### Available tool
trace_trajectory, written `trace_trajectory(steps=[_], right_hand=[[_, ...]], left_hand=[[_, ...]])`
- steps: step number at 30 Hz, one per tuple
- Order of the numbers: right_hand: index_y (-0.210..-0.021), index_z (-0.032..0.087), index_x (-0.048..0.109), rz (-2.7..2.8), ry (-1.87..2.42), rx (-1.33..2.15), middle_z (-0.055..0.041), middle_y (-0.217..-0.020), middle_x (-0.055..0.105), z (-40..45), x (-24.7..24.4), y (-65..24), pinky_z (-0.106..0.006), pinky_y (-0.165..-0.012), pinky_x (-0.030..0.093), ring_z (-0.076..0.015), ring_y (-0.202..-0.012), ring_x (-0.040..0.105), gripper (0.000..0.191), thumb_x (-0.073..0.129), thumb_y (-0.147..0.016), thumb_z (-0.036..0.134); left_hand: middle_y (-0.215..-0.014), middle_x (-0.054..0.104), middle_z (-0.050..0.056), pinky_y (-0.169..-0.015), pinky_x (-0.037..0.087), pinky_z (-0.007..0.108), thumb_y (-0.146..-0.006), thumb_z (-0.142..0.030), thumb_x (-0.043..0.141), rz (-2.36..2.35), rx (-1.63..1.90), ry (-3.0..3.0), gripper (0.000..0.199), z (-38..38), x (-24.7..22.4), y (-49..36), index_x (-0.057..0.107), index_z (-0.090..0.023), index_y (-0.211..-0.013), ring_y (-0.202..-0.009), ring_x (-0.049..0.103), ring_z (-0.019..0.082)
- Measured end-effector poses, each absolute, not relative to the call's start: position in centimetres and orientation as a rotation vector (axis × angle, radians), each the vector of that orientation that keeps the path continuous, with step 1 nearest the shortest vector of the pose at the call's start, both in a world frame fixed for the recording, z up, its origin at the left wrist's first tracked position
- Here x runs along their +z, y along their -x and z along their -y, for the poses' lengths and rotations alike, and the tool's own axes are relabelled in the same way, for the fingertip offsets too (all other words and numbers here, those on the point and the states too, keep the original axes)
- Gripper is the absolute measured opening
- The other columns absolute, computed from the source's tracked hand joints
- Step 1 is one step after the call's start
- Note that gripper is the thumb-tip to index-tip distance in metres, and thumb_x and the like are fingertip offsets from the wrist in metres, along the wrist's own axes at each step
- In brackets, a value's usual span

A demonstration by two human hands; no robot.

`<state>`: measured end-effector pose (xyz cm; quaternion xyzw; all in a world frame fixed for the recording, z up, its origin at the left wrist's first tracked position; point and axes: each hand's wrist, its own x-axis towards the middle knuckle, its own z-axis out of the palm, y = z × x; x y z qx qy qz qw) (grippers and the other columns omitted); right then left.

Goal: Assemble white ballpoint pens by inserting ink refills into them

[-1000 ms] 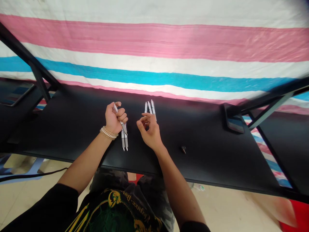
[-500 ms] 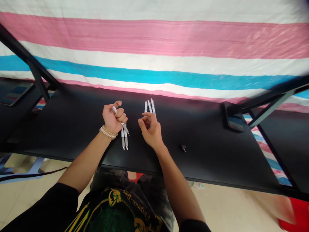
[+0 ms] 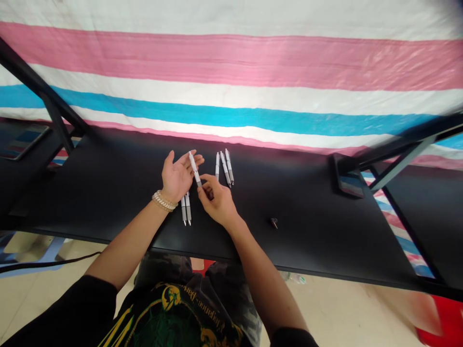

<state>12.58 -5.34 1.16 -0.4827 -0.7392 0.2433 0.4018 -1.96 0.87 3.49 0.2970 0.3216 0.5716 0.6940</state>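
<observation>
Six white pens show in this head-camera view: one held and five lying on a black worktop (image 3: pixel 108 193). The held pen (image 3: pixel 194 167) sits between both hands, its long axis running from 11 to 5 o'clock, its grey lower end toward the person. The right hand (image 3: pixel 217 202) is nearer that end: its thumb and forefinger (image 3: pixel 206 179) close in a narrow grip on the pen's lower end, at 10 o'clock from the middle of the hand, while the other fingers curl loosely below. The left hand (image 3: pixel 176 177) lies wide open, palm up, with its fingers (image 3: pixel 193 161) spread toward 1 o'clock. The pen's upper half crosses in front of those fingers; whether they bear any of its weight cannot be told. One beaded bracelet (image 3: pixel 164 201) circles the left wrist.

Three pens (image 3: pixel 224 167) lie slightly fanned at 12 o'clock from the right hand, just above its fingers. Two pens (image 3: pixel 186 210) lie side by side at 9 o'clock from the right hand, just below the left palm. One small dark metal piece (image 3: pixel 275 223) rests at 3 o'clock, well apart from both hands. One striped pink, white and blue sheet (image 3: pixel 231 62) hangs beyond the worktop at 12 o'clock.
</observation>
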Motion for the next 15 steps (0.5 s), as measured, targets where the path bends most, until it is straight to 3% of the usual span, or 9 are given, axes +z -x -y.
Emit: trace_trajectory(steps=[3,6,9,12,15], right_hand=[[-0.118,0.022,0.059,1.794,1.382,0.27,-0.0054,-0.086,0.065,4.9,1.2,-13.5,-0.036,-0.079,0.049,-0.0221,-0.081,0.059,0.025,0.057,-0.094,0.03],[-0.112,0.022,0.064,1.743,1.437,0.102,-0.0114,-0.104,0.063,4.8,1.6,-13.9,-0.041,-0.086,0.048,-0.0266,-0.095,0.056,0.024,0.061,-0.091,0.033],[-0.108,0.023,0.065,1.935,1.281,0.417,-0.0049,-0.088,0.064,5.2,2.0,-13.5,-0.031,-0.074,0.047,-0.0191,-0.08,0.058,0.018,0.06,-0.092,0.031],[-0.099,0.024,0.067,2.243,1.087,0.765,0.0032,-0.07,0.061,5.9,2.1,-12.6,-0.024,-0.061,0.039,-0.0121,-0.062,0.054,0.01,0.064,-0.09,0.029],[-0.089,0.023,0.066,2.388,1.072,0.768,0.0036,-0.069,0.061,6.3,2.0,-11.8,-0.023,-0.057,0.031,-0.0103,-0.059,0.052,0.005,0.065,-0.09,0.027]], left_hand=[[-0.125,0.065,0.009,-0.094,0.045,0.032,-0.087,-0.064,0.048,-0.802,1.403,-0.718,0.051,-1.4,3.1,2.3,0.068,-0.024,-0.11,-0.125,0.057,0.024],[-0.129,0.064,0.007,-0.092,0.045,0.032,-0.085,-0.063,0.048,-0.882,1.443,-0.726,0.049,-1.8,2.9,2.8,0.069,-0.026,-0.109,-0.127,0.056,0.025],[-0.123,0.067,0.009,-0.085,0.046,0.031,-0.084,-0.061,0.048,-0.908,1.484,-0.704,0.047,-2.1,2.9,3.3,0.07,-0.023,-0.102,-0.118,0.062,0.024],[-0.119,0.068,0.008,-0.08,0.045,0.029,-0.084,-0.056,0.051,-0.916,1.542,-0.691,0.041,-2.3,2.7,3.7,0.07,-0.022,-0.097,-0.11,0.065,0.021],[-0.112,0.07,0.008,-0.075,0.045,0.027,-0.083,-0.051,0.054,-0.915,1.535,-0.659,0.036,-2.3,2.6,3.8,0.07,-0.021,-0.094,-0.097,0.067,0.018]])
